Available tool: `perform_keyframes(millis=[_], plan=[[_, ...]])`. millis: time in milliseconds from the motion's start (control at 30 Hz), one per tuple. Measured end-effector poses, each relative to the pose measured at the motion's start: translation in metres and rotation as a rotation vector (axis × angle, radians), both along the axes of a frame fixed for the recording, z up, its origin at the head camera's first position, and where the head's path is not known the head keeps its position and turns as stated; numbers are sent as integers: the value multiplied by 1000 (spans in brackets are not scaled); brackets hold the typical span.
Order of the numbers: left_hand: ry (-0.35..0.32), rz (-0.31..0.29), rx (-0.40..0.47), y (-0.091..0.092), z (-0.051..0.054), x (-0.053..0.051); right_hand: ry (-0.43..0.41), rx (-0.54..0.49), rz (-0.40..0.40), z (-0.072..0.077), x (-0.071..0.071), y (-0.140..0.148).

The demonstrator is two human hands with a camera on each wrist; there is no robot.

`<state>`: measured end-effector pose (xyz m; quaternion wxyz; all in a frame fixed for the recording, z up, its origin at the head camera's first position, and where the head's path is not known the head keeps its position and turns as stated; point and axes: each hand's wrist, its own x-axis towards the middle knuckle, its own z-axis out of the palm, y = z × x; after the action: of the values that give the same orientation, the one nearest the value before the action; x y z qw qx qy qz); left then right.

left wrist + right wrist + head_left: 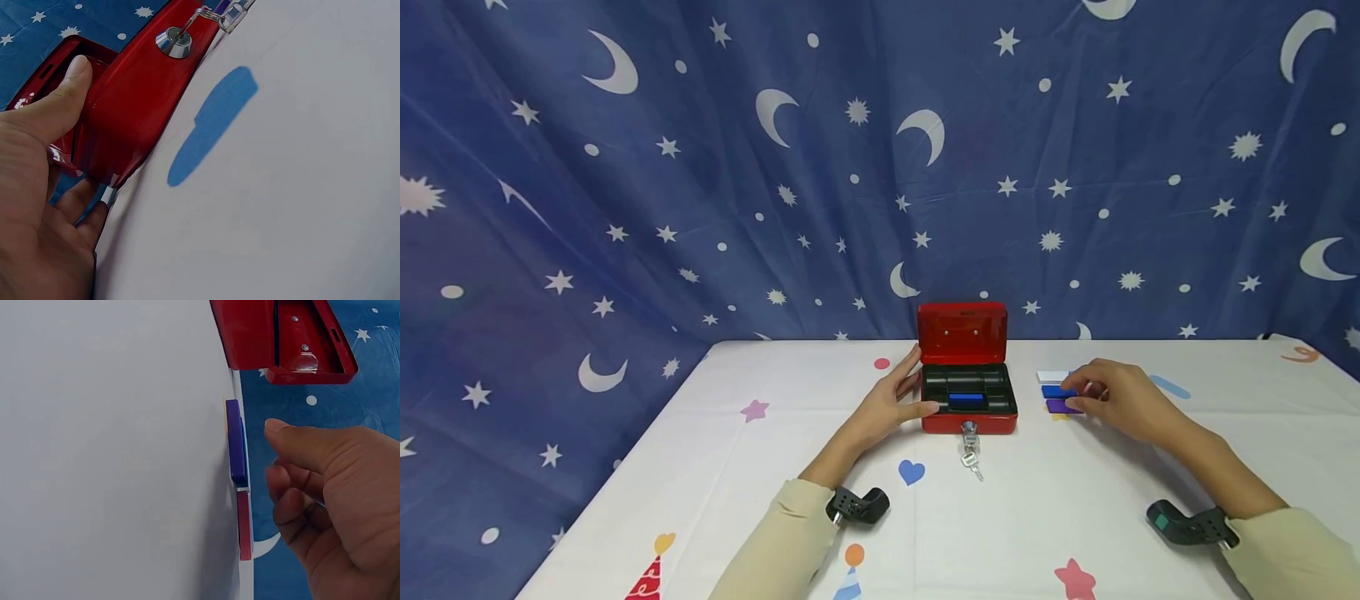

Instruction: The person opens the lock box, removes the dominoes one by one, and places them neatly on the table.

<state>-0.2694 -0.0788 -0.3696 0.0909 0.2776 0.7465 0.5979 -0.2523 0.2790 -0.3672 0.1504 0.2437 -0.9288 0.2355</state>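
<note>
A red cash box (970,424) stands on the table with its lid raised and a black compartment tray inside. One blue block (966,397) lies in a middle compartment. My left hand (883,408) holds the box's left side, thumb over the rim and fingers along the outer wall. My right hand (1123,402) hovers at several flat blocks right of the box, thumb and fingers bent but apart, nothing seen between them. Among these are a purple block (235,440), a blue block (1052,391), a white block (1052,377) and a pink block (244,525), partly hidden by the hand in the head view.
Keys (972,462) hang from the lock (174,42) on the box's front. The white tablecloth (820,400) carries printed coloured shapes. Behind the table hangs a blue curtain (850,208) with moons and stars.
</note>
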Motion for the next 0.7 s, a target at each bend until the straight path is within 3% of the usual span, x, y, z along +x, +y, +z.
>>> perform_keyframes(millis=[267, 467, 700], plan=[[-5, 14, 0, 0, -4, -3, 20, -14, 1, 7, 0, -2], [-5, 7, -11, 0, 2, 1, 9, -8, -8, 12, -1, -10], [2, 13, -15, 0, 2, 1, 9, -7, 6, 16, -4, -27]])
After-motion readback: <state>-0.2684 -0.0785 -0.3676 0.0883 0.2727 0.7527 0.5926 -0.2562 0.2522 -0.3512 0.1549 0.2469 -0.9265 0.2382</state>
